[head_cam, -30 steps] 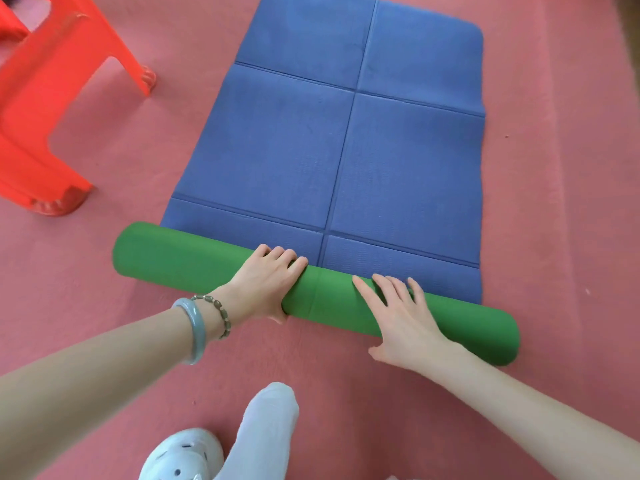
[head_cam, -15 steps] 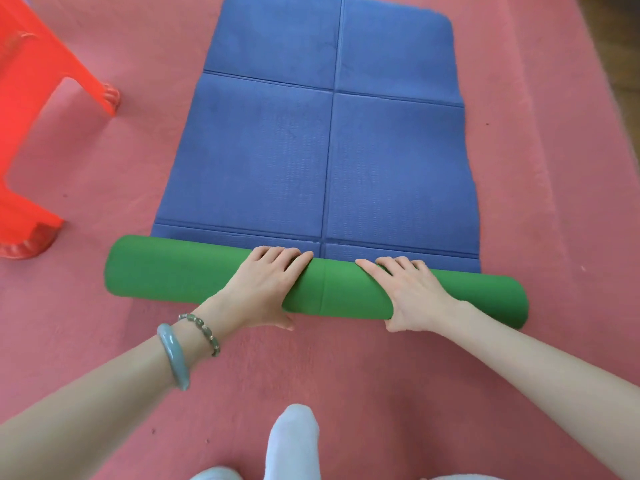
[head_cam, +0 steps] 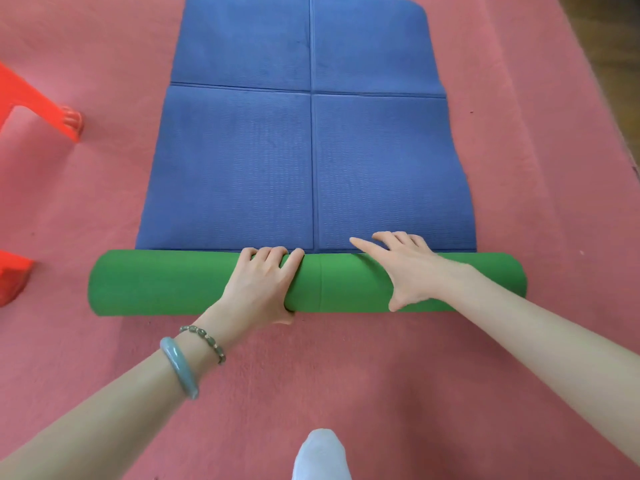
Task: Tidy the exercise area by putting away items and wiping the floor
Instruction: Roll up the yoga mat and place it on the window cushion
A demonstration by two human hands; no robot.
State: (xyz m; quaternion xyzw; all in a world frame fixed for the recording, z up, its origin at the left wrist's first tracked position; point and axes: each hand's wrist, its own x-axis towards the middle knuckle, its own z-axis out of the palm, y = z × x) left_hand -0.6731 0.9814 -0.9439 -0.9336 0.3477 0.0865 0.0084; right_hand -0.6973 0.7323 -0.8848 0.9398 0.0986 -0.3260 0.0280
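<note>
mat (head_cam: 242,168) half-rolled on floor (head_cam: 346,375), left grip (head_cam: 258,289) curled round roll (head_cam: 156,282), right grip (head_cam: 405,268) flat and spread on it: push both evenly, keep ends square, wind tight.

Head-worn camera looks steeply down; floor (head_cam: 346,375) close.

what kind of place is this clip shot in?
Likely an indoor floor-exercise area; home or studio is unclear. A yoga mat lies blue face up, its near end rolled into a green roll, on pink carpet, with a red plastic stool at the left edge.
</note>
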